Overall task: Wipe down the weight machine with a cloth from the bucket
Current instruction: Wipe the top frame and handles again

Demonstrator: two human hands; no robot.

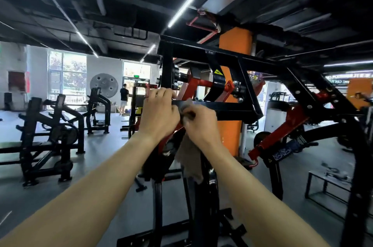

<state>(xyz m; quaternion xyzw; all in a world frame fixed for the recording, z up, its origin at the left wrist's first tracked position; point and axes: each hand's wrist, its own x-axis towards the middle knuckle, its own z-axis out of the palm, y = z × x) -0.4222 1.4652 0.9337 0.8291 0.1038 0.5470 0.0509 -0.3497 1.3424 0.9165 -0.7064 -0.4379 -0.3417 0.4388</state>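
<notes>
Cloth (189,156) clenched in curled right hand (199,123) at weight machine (232,105) crossbar's left end; left hand (159,111) curled, probably gripping bar.

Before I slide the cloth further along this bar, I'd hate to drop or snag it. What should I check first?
1. Grip on the cloth: the right hand pinches it at the top. Ok.
2. Cloth on the metal: it is bunched against the black bar. Ok.
3. Steadying hand: the left hand curls on the frame at the bar's left end. Ok.
4. Path to the right: the bar shows bare up to the slanted strut. Ok.
5. Hanging tail: it dangles low in front of the machine's lower parts, blurred. Cannot tell whether it will snag.
6. Bucket for rinsing: not in view. Cannot tell.
</notes>
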